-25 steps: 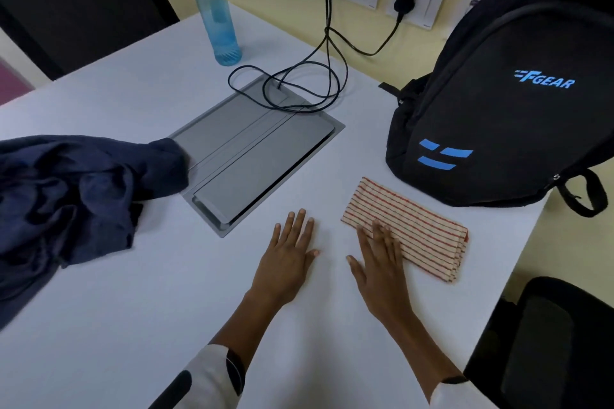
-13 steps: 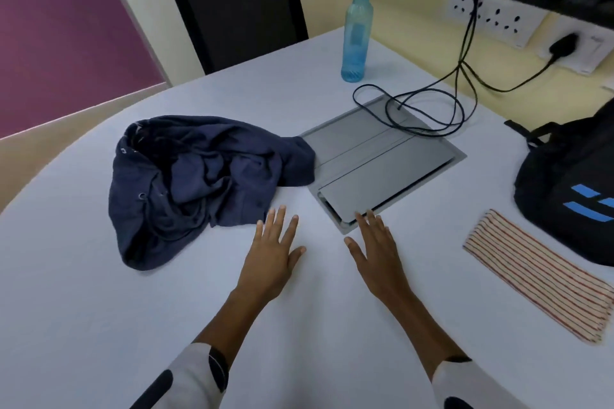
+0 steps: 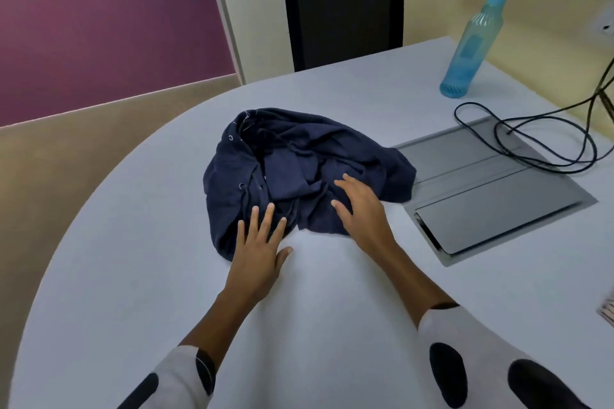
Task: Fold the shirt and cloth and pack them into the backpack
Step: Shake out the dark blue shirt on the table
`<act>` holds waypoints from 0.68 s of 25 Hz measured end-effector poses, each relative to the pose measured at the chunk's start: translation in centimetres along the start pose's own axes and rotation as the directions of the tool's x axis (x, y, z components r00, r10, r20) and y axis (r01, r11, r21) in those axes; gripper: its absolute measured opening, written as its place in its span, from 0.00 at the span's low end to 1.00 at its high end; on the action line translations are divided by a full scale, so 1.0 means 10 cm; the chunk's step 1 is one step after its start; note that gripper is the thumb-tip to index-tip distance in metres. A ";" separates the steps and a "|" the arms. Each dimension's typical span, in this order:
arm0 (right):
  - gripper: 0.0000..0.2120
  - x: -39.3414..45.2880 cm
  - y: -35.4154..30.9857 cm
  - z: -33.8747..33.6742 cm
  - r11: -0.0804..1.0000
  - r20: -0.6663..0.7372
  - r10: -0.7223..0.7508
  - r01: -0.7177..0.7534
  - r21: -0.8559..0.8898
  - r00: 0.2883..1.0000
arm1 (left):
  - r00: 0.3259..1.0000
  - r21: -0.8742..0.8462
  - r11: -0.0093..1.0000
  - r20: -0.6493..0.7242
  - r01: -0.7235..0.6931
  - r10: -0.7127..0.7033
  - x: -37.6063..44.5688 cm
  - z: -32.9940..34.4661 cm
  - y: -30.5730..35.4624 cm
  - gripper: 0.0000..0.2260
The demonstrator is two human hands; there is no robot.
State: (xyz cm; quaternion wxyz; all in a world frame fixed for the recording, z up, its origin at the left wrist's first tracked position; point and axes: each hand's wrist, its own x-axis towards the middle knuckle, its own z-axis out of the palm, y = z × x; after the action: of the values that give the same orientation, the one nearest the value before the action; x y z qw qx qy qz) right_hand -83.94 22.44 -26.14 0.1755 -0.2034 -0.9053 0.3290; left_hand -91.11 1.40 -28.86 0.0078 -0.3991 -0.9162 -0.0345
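Round white table (image 3: 139, 276): bearing all items. Crumpled navy-blue fabric shirt (image 3: 299, 169): lying unfolded at table centre. Left hand (image 3: 259, 252): resting on shirt's near edge, fingers spreading straight, gripping nothing. Right hand (image 3: 362, 212): lying on shirt's right part, fingers relaxing, holding nothing. Striped cloth (image 3: 607, 309): showing right of shirt, at frame edge.

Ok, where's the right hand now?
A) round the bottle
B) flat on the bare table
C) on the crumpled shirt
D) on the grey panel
C: the right hand lies with spread fingers on the crumpled navy shirt, well short of the bottle and the grey panel.
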 end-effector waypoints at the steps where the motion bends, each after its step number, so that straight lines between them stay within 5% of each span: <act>1: 0.15 0.08 -0.08 0.09 0.991 0.036 -0.102 0.105 -0.083 0.994 | 0.999 0.040 0.999 -0.032 -0.010 0.012 0.05 0.00 -0.05 0.21; 3: 0.09 0.23 -0.24 0.27 0.950 0.150 -0.210 0.238 -0.203 0.966 | 0.997 0.056 0.998 -0.079 0.023 -0.018 0.17 -0.02 -0.13 0.15; 7: 0.17 0.37 -0.39 0.52 0.939 0.343 -0.020 0.135 -0.317 0.939 | 0.953 -0.070 0.952 0.072 0.298 -0.293 0.22 -0.05 -0.29 0.17; 11: 0.09 0.27 -0.40 0.45 0.994 0.056 0.037 -0.031 -0.108 0.998 | 0.842 -0.136 0.872 0.365 0.470 -0.397 0.11 0.06 -0.39 0.30; 14: 0.09 0.17 -0.45 0.21 0.991 -0.100 0.123 -0.117 0.059 0.987 | 0.880 -0.305 0.828 0.230 0.470 -0.415 0.00 -0.07 -0.36 0.29; 17: 0.10 0.02 -0.47 -0.14 0.957 -0.187 0.223 -0.178 0.229 0.957 | 0.840 -0.466 0.727 0.067 0.504 -0.539 -0.13 -0.30 -0.29 0.23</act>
State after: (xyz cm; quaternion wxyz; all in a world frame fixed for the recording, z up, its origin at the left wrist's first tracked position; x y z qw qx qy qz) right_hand -84.64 19.96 -21.93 0.2564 -0.3087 -0.8164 0.4153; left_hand -92.36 -1.69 -26.05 -0.0649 -0.1142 -0.9542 -0.2688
